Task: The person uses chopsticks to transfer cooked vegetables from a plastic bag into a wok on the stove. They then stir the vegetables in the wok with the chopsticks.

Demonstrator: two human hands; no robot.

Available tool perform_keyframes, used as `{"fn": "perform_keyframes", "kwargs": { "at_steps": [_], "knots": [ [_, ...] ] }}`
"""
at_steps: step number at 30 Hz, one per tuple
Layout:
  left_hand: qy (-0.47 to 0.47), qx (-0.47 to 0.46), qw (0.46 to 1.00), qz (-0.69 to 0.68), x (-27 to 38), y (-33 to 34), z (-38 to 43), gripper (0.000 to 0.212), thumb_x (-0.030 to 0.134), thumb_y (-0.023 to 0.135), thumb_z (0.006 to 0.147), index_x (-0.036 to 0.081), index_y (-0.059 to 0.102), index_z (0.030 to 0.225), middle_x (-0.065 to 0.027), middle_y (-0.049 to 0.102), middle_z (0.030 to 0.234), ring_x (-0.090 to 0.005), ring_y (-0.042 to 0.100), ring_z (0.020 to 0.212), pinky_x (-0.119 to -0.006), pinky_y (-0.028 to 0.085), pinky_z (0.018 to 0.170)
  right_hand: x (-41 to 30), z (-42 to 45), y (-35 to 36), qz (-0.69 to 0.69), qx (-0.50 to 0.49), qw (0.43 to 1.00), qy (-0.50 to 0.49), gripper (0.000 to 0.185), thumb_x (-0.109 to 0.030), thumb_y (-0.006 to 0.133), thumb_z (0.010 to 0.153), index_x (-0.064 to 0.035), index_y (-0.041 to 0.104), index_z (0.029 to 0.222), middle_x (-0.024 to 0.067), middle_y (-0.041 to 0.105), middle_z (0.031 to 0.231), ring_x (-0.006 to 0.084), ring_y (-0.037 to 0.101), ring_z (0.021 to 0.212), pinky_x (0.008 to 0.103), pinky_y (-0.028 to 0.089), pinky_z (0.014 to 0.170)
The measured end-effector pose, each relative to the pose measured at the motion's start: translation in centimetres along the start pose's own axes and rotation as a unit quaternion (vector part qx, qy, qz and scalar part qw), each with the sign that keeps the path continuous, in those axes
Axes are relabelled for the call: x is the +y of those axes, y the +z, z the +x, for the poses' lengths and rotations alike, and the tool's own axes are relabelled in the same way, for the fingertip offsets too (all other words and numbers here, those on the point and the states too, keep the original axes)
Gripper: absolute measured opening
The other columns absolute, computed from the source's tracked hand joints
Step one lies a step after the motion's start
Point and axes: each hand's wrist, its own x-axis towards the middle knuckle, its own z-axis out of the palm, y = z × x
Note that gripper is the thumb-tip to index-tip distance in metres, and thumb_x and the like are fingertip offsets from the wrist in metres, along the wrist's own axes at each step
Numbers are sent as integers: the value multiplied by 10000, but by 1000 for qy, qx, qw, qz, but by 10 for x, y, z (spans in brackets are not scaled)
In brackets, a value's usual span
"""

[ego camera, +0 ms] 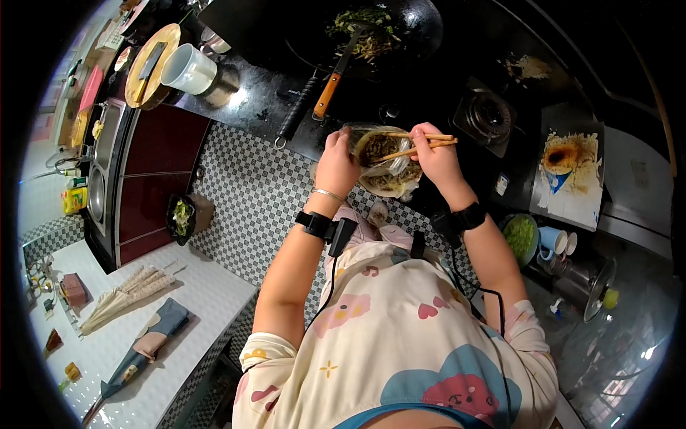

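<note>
My left hand [338,161] grips the edge of a clear plastic bag [401,162] that holds dark, shredded food [379,148]. In my right hand [433,153] is a pair of wooden chopsticks [394,155], their tips over the food in the bag's opening. Below the bag lies more shredded food in a pale bowl or wrapping [394,179]; which of the two I cannot tell. Beyond my hands, a black wok [418,40] contains chopped greens [370,32], and a metal spatula with a wooden handle [328,95] rests in it.
The wok's black handle [297,110] points towards me over the counter edge. At the left are a white plastic container [188,69] and a cleaver [150,67] on a round chopping board [166,40]. A gas burner [486,117], blue mug [552,239] and bowl of greens [519,236] are at the right.
</note>
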Motion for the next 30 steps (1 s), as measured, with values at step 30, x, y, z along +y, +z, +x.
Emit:
{"fn": "perform_keyframes", "kwargs": {
  "at_steps": [30],
  "knots": [
    [-7, -5, 1000, -6, 1, 5, -23, 635, -31, 594, 785, 40, 436, 1396, -199, 481, 1351, -431, 597, 1051, -462, 541, 847, 33, -23, 2, 160, 119, 978, 60, 296, -224, 460, 1055, 11, 588, 928, 98, 663, 861, 165, 687, 740, 282, 595, 641]
  ]
}}
